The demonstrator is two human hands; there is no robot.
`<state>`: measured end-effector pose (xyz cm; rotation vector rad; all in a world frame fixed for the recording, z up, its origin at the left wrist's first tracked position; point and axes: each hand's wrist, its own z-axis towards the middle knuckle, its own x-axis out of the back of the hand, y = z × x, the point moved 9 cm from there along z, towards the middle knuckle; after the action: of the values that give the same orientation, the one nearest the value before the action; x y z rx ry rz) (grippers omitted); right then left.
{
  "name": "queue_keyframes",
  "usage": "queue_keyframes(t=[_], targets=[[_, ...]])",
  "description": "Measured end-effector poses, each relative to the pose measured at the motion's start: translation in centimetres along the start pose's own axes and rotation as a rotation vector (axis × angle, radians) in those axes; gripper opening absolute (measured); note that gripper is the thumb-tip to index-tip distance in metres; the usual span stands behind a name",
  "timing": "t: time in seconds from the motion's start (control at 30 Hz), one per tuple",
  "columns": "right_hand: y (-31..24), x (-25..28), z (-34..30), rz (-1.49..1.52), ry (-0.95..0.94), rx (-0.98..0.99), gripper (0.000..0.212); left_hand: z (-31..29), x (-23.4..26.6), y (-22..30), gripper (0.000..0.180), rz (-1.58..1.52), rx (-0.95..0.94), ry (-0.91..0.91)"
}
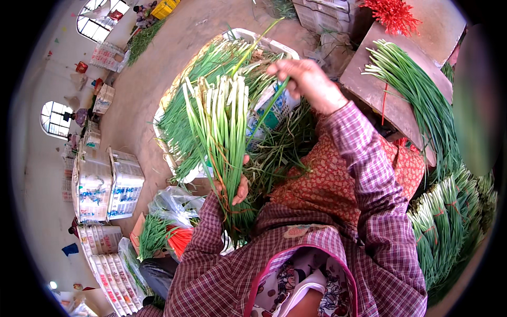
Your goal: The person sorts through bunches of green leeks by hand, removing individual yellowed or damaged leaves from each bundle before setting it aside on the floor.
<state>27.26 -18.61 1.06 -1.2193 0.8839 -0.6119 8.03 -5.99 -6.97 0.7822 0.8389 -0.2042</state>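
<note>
Letters (124,197) in blue mark white crates (128,171). Left fingers (242,190) curl around a bunch of green stalks (224,124); right fingers (285,65) pinch a thin green leaf (273,105).

One thick bunch (224,129) in the left fingers (241,192), one green strand (273,105) in the right fingers (289,67)! One white-rimmed basket (288,51), one yellow crate (165,9) up top, one red tuft (392,17), one bundle (417,90) on the desk (364,68), and two arched windows (55,119)! Stacked bundles (441,227) at right? Overlapping, impossible to count.
</note>
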Motion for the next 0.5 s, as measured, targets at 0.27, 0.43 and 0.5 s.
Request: queue_keyframes(t=[0.27, 0.43, 0.5], targets=[[-8.3, 14.4, -1.7, 0.180, 0.497, 0.509, 0.022, -2.3, 1.4, 0.9, 0.089, 0.035, -0.055, 0.158], [-3.2, 6.0, -0.8, -1.103, 0.206, 0.240, 0.030, -3.9, 2.3, 1.0, 0.070, 0.131, -0.116, 0.327], [0.5, 1.4, -1.4, -1.589, 0.062, 0.134, 0.038, -4.0, 2.7, 1.0, 0.058, 0.139, -0.096, 0.351]])
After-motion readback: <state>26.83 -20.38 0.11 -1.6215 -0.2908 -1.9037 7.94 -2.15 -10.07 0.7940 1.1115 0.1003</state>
